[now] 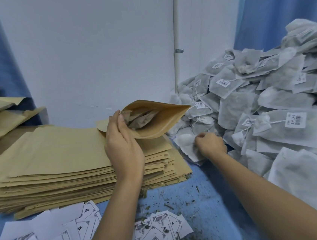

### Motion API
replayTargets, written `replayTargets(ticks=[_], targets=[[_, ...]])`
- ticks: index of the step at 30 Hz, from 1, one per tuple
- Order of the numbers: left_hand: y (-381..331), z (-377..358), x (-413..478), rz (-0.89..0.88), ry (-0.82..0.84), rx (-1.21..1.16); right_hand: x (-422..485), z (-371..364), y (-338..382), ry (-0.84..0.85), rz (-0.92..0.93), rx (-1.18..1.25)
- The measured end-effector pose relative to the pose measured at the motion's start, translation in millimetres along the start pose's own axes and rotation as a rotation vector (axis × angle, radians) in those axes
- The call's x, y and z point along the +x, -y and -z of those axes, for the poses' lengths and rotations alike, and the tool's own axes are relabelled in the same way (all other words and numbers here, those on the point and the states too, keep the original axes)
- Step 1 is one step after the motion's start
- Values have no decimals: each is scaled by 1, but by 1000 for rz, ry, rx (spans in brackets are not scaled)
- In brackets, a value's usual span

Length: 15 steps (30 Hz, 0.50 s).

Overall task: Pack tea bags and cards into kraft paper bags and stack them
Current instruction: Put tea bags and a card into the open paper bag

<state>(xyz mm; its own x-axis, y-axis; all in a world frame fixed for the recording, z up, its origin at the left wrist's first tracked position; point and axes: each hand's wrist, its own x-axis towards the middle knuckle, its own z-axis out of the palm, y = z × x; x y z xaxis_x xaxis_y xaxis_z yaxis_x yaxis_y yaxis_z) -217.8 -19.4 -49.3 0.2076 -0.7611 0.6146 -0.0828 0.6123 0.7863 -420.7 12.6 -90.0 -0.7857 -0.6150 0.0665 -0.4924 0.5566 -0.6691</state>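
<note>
The open paper bag [154, 124] sits on top of the stack of flat bags [60, 165] at mid-bench, its mouth lifted and gaping toward the viewer. The opening runs left to right, and its right corner points at the heap of tea bags [270, 108]. Pale tea bags show inside it. The left hand [124, 148] grips the left end of the mouth, thumb at the rim, and covers the bag's lower left part, so how its body lies is hard to tell. The right hand [210, 143] is curled shut around one white tea bag [187, 146] at the near left edge of the heap, just right of the stack. The heap fills the right side, banked up against a blue curtain [279, 9] and cut off by the frame. Printed cards [48, 235] lie scattered on the near bench, partly under the left forearm, their print too small to read. Loose tea crumbs [170, 202] litter the blue cover between the cards and the stack. At far left, bulging filled bags [3, 120] lie piled, cut off by the edge. A white wall [87, 49] stands behind.
</note>
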Motion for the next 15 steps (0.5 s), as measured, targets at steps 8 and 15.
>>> replayTargets(ticks=[8, 15], targets=[[0, -1, 8, 8, 33, 34, -2, -1, -7, 162, 193, -255], [-1, -2, 19, 1, 56, 60, -21, 26, 28, 116, 325, 576]])
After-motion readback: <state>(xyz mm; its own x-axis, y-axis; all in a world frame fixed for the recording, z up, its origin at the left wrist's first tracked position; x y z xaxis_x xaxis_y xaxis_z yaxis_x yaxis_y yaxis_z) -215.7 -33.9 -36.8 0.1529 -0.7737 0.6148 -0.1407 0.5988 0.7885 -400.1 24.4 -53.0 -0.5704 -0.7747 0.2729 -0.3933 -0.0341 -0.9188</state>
